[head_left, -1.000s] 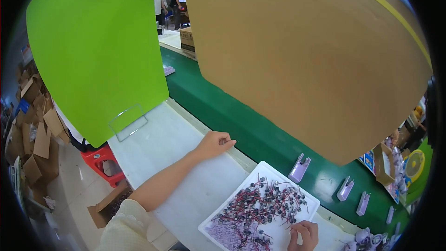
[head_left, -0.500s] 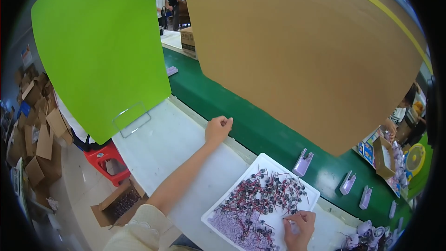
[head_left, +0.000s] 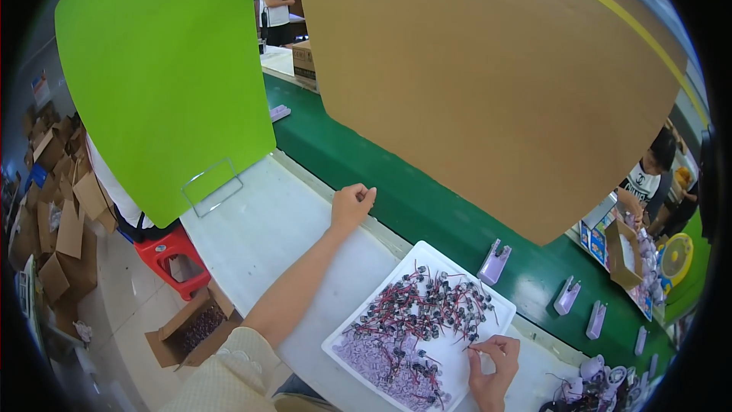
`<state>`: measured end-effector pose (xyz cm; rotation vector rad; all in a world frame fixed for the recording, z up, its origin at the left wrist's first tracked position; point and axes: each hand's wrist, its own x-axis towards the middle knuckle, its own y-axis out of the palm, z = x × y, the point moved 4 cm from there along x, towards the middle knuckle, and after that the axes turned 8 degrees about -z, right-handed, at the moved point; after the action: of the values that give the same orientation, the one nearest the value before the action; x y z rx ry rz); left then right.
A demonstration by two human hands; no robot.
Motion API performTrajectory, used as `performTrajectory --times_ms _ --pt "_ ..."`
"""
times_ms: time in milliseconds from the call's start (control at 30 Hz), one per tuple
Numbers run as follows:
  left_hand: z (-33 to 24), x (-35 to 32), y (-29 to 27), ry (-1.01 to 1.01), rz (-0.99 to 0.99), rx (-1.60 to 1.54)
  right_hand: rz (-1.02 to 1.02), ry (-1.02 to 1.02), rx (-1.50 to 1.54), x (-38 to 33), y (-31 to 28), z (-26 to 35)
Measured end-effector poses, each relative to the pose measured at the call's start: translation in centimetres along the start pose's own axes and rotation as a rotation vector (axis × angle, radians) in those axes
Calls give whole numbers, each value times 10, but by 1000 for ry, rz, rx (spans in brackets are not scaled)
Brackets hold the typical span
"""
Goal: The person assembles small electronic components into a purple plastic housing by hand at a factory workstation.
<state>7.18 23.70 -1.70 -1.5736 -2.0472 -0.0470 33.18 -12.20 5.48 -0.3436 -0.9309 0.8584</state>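
Note:
My left hand (head_left: 352, 206) hangs over the near edge of the green conveyor belt (head_left: 396, 206), fingers curled together; whatever they hold, if anything, is hidden. Over the right side of a white tray (head_left: 335, 345), my right hand (head_left: 496, 370) is closed in a pinch, thumb against forefinger. Something tiny and dark shows at those fingertips, too small to name. Inside the tray lie many small black parts with red wires (head_left: 435, 301) in a tangle, and a heap of small pale purple pieces (head_left: 374, 362) at its near left.
Purple plastic housings (head_left: 496, 262) stand spaced along the belt. A brown board (head_left: 488, 91) and a green board (head_left: 164, 84) rise beyond the table (head_left: 267, 214). More purple parts (head_left: 602, 381) lie right of the tray. A red stool (head_left: 174, 259) and open carton (head_left: 198, 332) stand left. Another person (head_left: 648, 172) sits far right.
The whole view has shifted slightly, moving the tray and boards a little up and left in the picture. My right hand's fingertips are now nearer the wired parts. My left hand stays curled.

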Motion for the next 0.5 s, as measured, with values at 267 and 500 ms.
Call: performTrajectory --times_ms 267,500 --pt "-1 2 4 27 28 17 -75 51 46 -6 12 -10" --pt "4 3 9 -2 27 18 -131 15 -16 -7 13 -8"
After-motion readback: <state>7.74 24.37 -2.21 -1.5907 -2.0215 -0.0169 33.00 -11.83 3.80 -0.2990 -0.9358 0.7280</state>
